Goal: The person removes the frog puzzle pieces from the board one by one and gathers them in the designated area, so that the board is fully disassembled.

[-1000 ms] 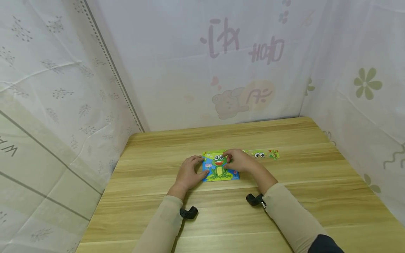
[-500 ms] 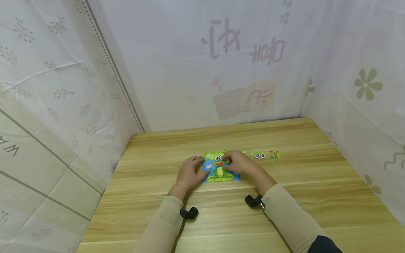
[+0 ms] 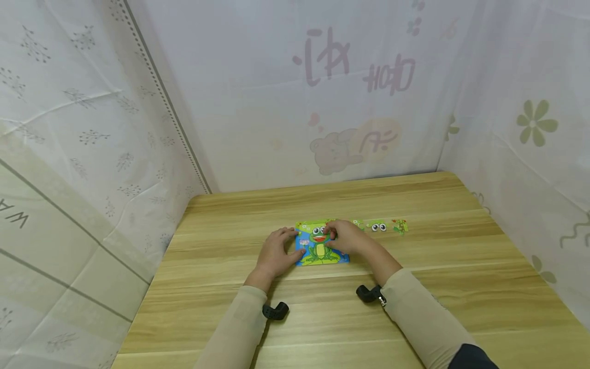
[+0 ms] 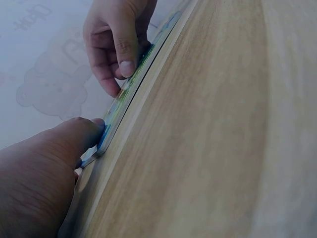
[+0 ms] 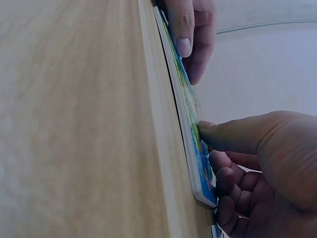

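A frog jigsaw puzzle (image 3: 319,251) in a thin flat tray lies on the table, mostly filled with a green frog on blue. My left hand (image 3: 276,252) holds its left side, thumb on the picture near the lower corner and fingers along the edge higher up. Over the right half, my right hand (image 3: 349,237) has thumb and forefinger down on the picture at a puzzle piece, which the hand largely hides. In the right wrist view its thumb (image 5: 210,126) touches the picture face, with the other fingers curled by the right edge.
Loose puzzle pieces lie in a row to the right: one partly behind the right hand, one with frog eyes (image 3: 378,226), and one with red flowers (image 3: 400,226). Wood-grain table (image 3: 322,318) surrounds them. Printed curtains (image 3: 258,113) stand behind and at both sides.
The hands keep almost the same places on the puzzle. The right hand has dipped very slightly, and the loose piece beside it shows a little more.
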Available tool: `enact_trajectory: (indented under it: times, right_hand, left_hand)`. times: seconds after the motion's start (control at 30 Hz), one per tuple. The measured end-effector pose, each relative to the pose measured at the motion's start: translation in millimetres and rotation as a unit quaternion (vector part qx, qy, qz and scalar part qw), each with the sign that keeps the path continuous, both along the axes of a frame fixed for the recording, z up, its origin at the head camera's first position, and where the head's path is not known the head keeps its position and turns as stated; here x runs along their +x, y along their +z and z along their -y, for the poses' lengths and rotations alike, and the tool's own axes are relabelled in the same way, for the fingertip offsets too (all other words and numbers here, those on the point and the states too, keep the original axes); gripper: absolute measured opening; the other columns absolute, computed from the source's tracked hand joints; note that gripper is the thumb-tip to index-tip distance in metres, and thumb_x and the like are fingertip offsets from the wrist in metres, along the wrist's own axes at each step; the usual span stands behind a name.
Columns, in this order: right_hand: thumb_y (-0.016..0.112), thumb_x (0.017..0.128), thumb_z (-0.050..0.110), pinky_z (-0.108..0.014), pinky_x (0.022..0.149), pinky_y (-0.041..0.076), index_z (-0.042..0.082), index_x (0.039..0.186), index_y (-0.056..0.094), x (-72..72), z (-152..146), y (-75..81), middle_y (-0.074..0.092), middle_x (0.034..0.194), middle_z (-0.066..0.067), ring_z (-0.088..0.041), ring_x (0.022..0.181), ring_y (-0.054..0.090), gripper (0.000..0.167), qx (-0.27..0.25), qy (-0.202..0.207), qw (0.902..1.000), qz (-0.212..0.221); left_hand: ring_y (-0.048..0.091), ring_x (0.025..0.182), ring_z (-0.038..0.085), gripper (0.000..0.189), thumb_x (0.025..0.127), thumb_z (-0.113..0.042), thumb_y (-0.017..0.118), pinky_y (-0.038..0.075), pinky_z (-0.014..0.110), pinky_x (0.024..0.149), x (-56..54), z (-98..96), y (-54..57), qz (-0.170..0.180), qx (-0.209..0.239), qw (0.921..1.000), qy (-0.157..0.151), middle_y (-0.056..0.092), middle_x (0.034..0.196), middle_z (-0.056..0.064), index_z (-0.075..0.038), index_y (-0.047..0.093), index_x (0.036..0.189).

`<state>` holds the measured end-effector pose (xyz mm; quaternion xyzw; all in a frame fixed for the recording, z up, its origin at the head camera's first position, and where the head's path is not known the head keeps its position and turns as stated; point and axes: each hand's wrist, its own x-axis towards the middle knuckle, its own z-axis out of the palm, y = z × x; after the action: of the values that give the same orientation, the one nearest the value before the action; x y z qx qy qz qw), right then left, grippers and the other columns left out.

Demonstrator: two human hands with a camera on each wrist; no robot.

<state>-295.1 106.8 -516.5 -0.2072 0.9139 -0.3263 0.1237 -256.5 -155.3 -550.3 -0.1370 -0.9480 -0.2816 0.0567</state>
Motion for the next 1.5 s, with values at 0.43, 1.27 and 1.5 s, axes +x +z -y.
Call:
enact_trajectory:
  times: [0.43,1.27,1.5]
  right_hand:
    - [0.087,0.088,0.018,-0.033,0.079,0.053,0.015,0.113,0.066,0.0,2.2,0.0,0.061,0.095,0.001,-0.016,0.086,0.058,0.033,-0.010,-0.025,0.9993,-0.026]
    - [0.077,0.096,0.019,-0.031,0.070,0.054,0.016,0.101,0.066,-2.8,-2.6,-1.5,0.065,0.092,0.002,-0.015,0.075,0.060,0.012,-0.029,-0.063,0.9973,-0.024]
    - [0.076,0.096,0.021,-0.031,0.066,0.054,0.014,0.099,0.067,-3.8,-1.6,-1.8,0.065,0.089,0.001,-0.015,0.070,0.061,0.011,-0.018,-0.074,0.9969,-0.022]
  left_hand:
    - [0.044,0.146,0.024,0.064,0.090,-0.052,0.078,0.037,0.046,0.122,-1.9,0.5,-2.1,-0.005,-0.006,1.0000,-0.001,0.054,0.153,-0.004,-0.021,0.062,0.144]
    - [0.045,0.145,0.023,0.064,0.091,-0.052,0.077,0.037,0.044,0.121,-3.1,1.0,-4.2,-0.009,-0.002,0.9999,-0.004,0.053,0.153,-0.004,-0.021,0.062,0.144]
    - [0.044,0.145,0.023,0.064,0.091,-0.053,0.077,0.037,0.044,0.121,-3.7,1.5,-5.2,-0.006,-0.007,1.0000,-0.003,0.053,0.154,-0.005,-0.021,0.062,0.145]
